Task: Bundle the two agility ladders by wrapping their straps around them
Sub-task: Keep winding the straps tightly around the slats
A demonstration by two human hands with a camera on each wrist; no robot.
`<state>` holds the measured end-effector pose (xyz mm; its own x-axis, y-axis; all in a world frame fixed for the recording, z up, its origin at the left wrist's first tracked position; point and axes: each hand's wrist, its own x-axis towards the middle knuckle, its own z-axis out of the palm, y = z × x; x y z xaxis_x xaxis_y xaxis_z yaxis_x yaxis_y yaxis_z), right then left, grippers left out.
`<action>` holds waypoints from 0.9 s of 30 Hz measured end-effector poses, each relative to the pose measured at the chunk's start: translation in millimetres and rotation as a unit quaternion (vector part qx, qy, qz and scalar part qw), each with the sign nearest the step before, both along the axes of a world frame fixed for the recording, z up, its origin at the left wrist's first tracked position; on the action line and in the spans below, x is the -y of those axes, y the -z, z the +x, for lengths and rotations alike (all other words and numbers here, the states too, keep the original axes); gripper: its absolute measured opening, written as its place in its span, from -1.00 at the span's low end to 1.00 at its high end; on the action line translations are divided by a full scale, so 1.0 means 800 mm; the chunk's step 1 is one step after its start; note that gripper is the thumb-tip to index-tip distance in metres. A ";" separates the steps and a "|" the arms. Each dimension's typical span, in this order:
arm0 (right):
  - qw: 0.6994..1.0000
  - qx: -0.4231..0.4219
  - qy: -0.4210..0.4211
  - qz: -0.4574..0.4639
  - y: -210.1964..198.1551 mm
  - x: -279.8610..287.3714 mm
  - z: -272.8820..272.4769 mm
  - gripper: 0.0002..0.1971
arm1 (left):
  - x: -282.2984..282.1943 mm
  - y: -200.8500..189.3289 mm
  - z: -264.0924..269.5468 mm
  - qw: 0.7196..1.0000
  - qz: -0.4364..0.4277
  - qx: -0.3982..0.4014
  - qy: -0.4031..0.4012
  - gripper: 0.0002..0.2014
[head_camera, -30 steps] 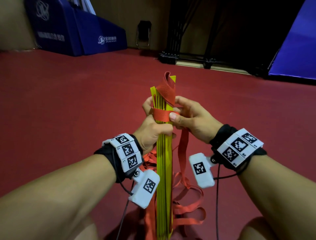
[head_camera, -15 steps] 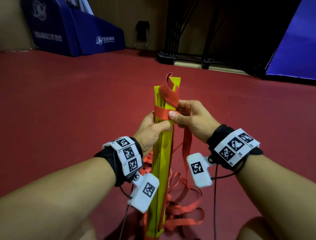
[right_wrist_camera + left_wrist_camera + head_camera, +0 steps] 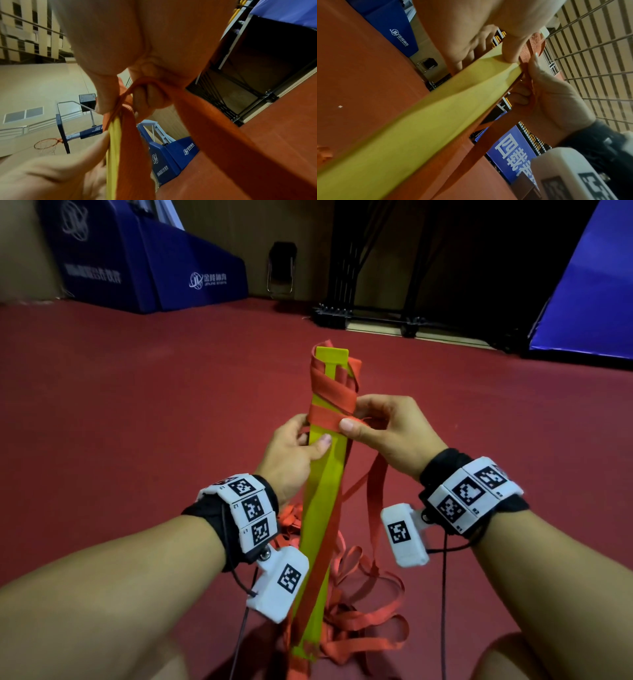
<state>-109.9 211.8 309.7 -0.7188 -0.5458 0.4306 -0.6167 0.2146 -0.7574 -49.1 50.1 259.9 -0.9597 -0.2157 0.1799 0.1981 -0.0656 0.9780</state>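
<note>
Red strap [image 3: 330, 419] sat pinched in my right grip [image 3: 383, 433]; my left grip [image 3: 294, 453] clutched the yellow rungs [image 3: 325, 508]. Slackening risked unwinding the turns.

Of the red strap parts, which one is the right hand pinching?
The right hand pinches the horizontal wrap crossing the yellow ladder stack near its top; the loose loops lie untouched on the floor.

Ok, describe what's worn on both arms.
Both forearms are bare, no sleeves. Each wrist has a black wrap carrying a band of white blocks printed with black square codes: left band, right band. A white camera box with its own code hangs under each: left box, right box. Thin black cables trail from both.
</note>
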 end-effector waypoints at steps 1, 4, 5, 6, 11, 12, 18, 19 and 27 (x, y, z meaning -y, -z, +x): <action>1.000 0.011 -0.019 -0.002 -0.001 -0.003 -0.002 -0.81 | 0.000 -0.001 0.000 1.000 0.017 0.000 -0.006 -0.77; 0.996 0.062 -0.064 -0.015 -0.001 -0.010 -0.005 -0.78 | 0.002 -0.004 0.002 0.998 0.062 -0.006 -0.022 -0.65; 0.995 0.073 -0.069 -0.019 -0.001 -0.012 -0.006 -0.74 | 0.003 -0.004 0.002 0.997 0.071 -0.008 -0.022 -0.65; 0.994 0.078 -0.072 -0.021 -0.001 -0.012 -0.008 -0.73 | 0.005 -0.004 0.003 0.997 0.079 -0.010 -0.018 -0.66; 0.992 0.079 -0.087 -0.054 0.004 -0.002 0.001 -0.81 | -0.006 -0.015 0.010 0.989 0.149 -0.007 -0.010 -0.52; 0.990 0.084 -0.098 -0.061 0.005 0.001 0.003 -0.79 | -0.009 -0.018 0.011 0.987 0.158 0.003 -0.019 -0.39; 0.983 0.118 -0.125 -0.059 0.005 0.006 0.010 -0.57 | -0.016 -0.021 0.014 0.989 0.146 0.030 -0.027 -0.29; 0.981 0.126 -0.136 -0.056 0.005 0.005 0.011 -0.60 | -0.017 -0.022 0.014 0.989 0.144 0.030 -0.027 -0.30; 0.985 0.129 -0.105 -0.047 0.001 0.008 0.013 -0.69 | -0.019 -0.017 0.012 0.994 0.100 0.037 -0.014 -0.59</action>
